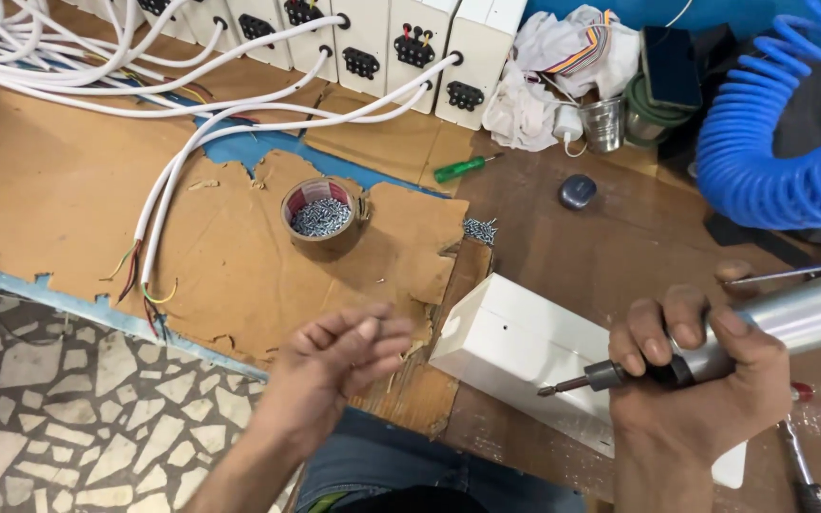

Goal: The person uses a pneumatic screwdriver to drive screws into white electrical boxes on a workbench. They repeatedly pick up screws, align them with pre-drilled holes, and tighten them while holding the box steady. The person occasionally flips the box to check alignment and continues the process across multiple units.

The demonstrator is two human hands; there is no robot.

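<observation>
Driving screws into the white box point(515, 347) on the table point(620, 247) appears to be the step in hand. Head view: right hand point(696, 380), grip clamped on the screwdriver point(715, 347), aims its bit leftward over the box; left hand point(339, 356) hovers with fingertips pinched together, whether on a screw I cannot tell. Seating a screw on the bit seems required next.

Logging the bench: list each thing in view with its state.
left hand: fingers curled, nothing visibly held
right hand: gripping the power screwdriver
power screwdriver: held, bit pointing left
white box: lying on the bench
tape roll: flat, filled with screws
green screwdriver: lying loose
</observation>
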